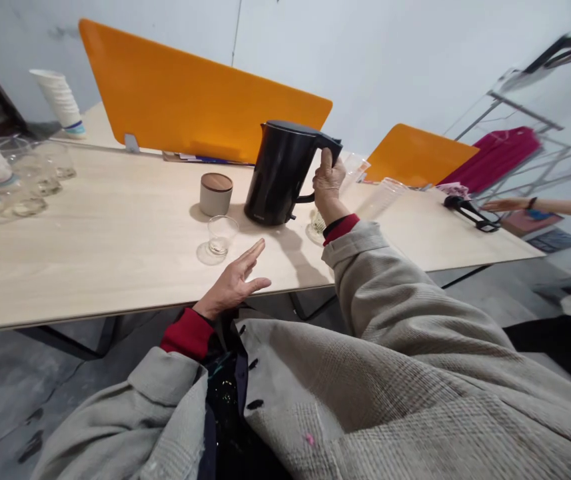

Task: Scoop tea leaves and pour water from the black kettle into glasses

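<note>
My right hand [329, 179] is wrapped round the handle of a black electric kettle [281, 175], whose lid is down. The kettle is slightly tilted, and I cannot tell whether its base still touches the table. Near the table's front edge my left hand [238, 280] is held open, fingers together and thumb apart, with nothing in it. Just beyond its fingertips stands a small clear cup [222, 235]. Behind that cup sits a grey canister [216, 199] with a wooden lid. Partly hidden by my right wrist is a clear cup with bits of something greenish inside [317, 223].
Stacked clear plastic cups [382, 198] lie right of the kettle. Paper cups [58, 100] and glasses [40, 177] stand at the left. Orange dividers [190, 93] line the table's [115, 253] back. Another person's hand [508, 205] reaches near a black device [471, 212] at the right end.
</note>
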Demonstrator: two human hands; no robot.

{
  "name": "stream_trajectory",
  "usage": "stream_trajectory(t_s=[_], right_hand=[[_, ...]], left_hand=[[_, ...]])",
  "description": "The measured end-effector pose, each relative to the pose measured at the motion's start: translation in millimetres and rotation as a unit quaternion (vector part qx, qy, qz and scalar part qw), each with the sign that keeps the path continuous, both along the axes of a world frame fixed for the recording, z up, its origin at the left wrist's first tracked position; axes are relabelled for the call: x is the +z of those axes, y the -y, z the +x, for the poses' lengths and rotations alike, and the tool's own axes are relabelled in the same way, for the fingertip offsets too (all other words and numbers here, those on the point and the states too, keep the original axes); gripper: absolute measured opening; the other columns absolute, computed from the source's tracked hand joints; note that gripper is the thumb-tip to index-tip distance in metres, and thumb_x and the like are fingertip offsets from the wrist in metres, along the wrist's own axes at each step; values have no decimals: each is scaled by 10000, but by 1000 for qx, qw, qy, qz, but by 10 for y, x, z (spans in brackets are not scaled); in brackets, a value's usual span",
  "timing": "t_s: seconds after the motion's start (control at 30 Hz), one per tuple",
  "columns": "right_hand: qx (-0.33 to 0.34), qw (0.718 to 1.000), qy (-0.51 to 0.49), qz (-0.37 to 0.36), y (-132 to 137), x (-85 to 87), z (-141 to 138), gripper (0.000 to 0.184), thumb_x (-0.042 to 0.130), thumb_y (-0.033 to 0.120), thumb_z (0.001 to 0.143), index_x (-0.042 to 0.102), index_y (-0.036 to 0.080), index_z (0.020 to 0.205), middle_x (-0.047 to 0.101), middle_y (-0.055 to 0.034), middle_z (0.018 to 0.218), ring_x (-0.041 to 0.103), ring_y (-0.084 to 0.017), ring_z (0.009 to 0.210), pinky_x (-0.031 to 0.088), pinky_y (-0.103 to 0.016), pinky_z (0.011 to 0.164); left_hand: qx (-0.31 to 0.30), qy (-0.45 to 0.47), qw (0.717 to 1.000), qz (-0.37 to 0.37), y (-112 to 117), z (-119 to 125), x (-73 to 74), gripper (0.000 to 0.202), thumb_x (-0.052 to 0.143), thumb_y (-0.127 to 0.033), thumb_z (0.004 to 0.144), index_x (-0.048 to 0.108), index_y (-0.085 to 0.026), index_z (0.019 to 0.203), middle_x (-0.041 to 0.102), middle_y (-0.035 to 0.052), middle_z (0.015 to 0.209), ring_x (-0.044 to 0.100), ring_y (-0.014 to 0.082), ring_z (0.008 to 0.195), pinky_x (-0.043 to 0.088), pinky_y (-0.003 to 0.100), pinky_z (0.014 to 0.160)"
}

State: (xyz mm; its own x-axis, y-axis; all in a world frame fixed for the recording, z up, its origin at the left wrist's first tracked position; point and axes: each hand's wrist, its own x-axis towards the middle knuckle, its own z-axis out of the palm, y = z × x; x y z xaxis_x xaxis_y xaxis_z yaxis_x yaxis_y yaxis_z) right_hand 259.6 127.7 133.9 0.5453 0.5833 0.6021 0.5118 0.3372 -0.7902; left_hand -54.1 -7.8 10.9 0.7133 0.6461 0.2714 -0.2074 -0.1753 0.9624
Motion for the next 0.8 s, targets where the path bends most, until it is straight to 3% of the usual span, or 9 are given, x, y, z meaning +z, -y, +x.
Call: stream_trajectory(t_s=[0.2,0.37,0.43,0.5,0.57,0.63,0.7,0.73,0.8], right_hand=[[-34,997,-66,5,-179,-168,349,623,530,932,916,461,313,931,368,83,716,441,-140,548,319,-253,479],[-26,995,-89,-45,-194,-192,558,451,610,738,1008,524,297,960,476,70,736,554,-140,633,482,-249,552],[-50,995,-55,-60,-153,-185,621,436,596,714,1033,581,280,1008,572,26,823,660,-171,777,587,-303,672],[-87,995,25,-49,-55,-193,647,504,547,750,1049,642,259,1105,673,-50,1025,730,-239,1038,653,-436,877],[-124,984,127,-15,117,-243,582,660,457,825,1048,668,241,1273,681,-132,1309,678,-322,1331,590,-610,1103],[-142,968,207,13,357,-357,376,842,356,892,1031,617,222,1471,596,-189,1540,564,-380,1521,453,-717,1247],[-113,967,228,11,623,-538,26,932,290,902,1034,542,201,1595,547,-211,1637,520,-383,1579,412,-710,1291],[-69,971,228,-12,744,-646,-185,928,275,892,1044,525,211,1623,565,-203,1636,546,-366,1564,442,-681,1285],[49,979,185,-65,924,-873,-616,941,304,904,1033,556,205,1609,644,-190,1582,636,-327,1482,500,-601,1273]], left_hand=[[5,-30,998,62,-4,-22,56,922,858,-533,885,500,-283,1697,337,138,1841,272,361,1733,235,563,1413],[5,-35,997,67,-21,-35,63,882,866,-528,876,549,-292,1665,388,127,1821,307,367,1721,243,574,1414],[5,-27,998,52,5,-31,59,856,874,-503,870,576,-293,1645,398,124,1816,328,370,1713,298,584,1397],[12,-5,999,30,61,-38,62,802,880,-466,862,627,-289,1602,453,127,1786,406,369,1678,388,579,1359],[34,26,999,11,127,-85,75,677,869,-437,872,713,-270,1509,607,138,1674,590,349,1551,510,542,1282],[108,51,993,1,155,-193,88,479,839,-425,907,807,-248,1351,790,130,1436,774,297,1301,634,471,1138],[239,72,968,-3,98,-359,82,319,794,-425,955,844,-239,1209,866,100,1198,833,241,1069,698,393,963],[317,93,944,-2,33,-451,67,304,777,-430,965,836,-238,1193,870,91,1138,834,226,1010,704,365,891],[412,110,904,3,-149,-622,9,370,761,-439,964,792,-239,1274,856,103,1210,826,234,1073,702,377,917]])
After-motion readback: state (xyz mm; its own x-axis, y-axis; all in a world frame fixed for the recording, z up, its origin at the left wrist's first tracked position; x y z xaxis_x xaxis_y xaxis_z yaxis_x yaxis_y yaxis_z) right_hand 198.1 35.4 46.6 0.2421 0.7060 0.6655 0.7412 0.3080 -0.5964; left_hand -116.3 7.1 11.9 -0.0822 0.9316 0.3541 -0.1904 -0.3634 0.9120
